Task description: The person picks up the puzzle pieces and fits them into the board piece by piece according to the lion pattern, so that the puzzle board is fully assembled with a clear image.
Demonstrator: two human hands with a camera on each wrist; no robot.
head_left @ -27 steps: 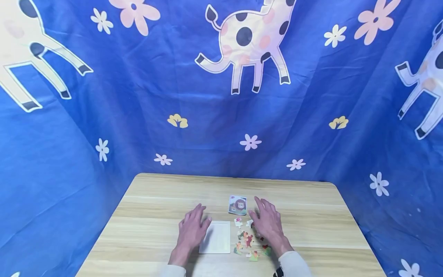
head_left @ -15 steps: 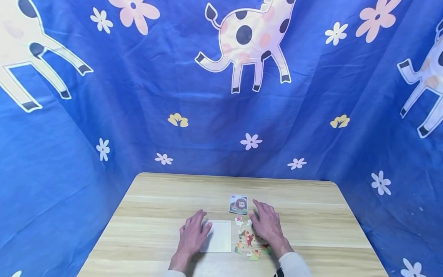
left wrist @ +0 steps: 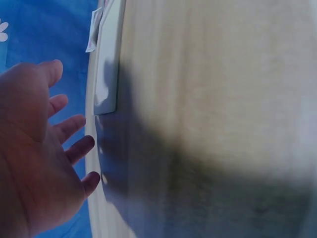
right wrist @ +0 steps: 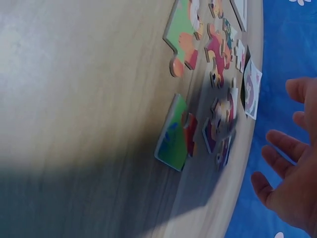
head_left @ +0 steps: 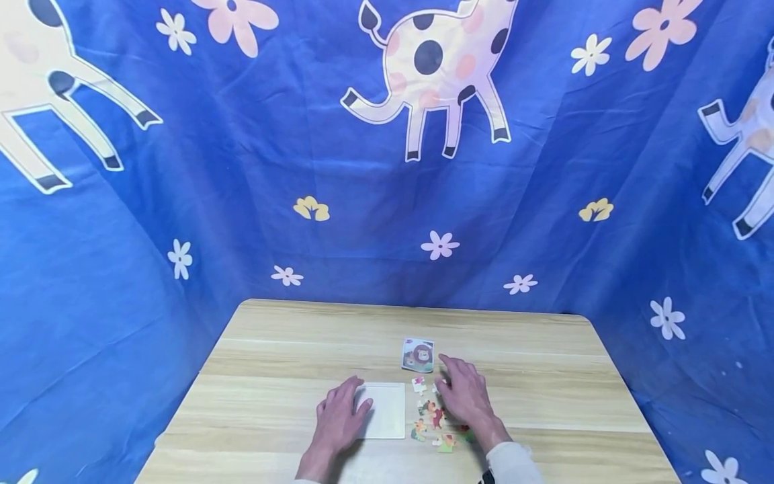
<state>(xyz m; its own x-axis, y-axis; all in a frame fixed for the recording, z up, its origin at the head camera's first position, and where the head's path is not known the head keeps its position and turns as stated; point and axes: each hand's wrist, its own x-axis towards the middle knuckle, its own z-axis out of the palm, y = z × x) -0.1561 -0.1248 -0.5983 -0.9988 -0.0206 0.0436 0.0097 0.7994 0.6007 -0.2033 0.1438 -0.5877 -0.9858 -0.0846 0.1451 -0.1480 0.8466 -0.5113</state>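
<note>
My left hand (head_left: 340,418) hovers over the left edge of a white square tray (head_left: 388,411), its fingers loosely spread and holding nothing. In the left wrist view the palm (left wrist: 34,148) faces the tray's side (left wrist: 108,74), with a gap to the table. My right hand (head_left: 467,398) is above several loose jigsaw pieces (head_left: 446,443), partly covering them, and it too holds nothing. The right wrist view shows a green corner jigsaw piece (right wrist: 173,136) and others lying flat, apart from the relaxed fingers. A small lion picture card (head_left: 418,355) lies beyond the pieces.
The wooden table (head_left: 272,349) has rounded far corners. A blue curtain (head_left: 363,181) printed with animals and flowers hangs behind it and on both sides. The pieces lie between the tray and my right hand.
My left hand has shifted slightly right, further over the tray's left edge. My right fingertips have dropped a little nearer. The head view has tilted slightly; pieces and card appear unmoved.
</note>
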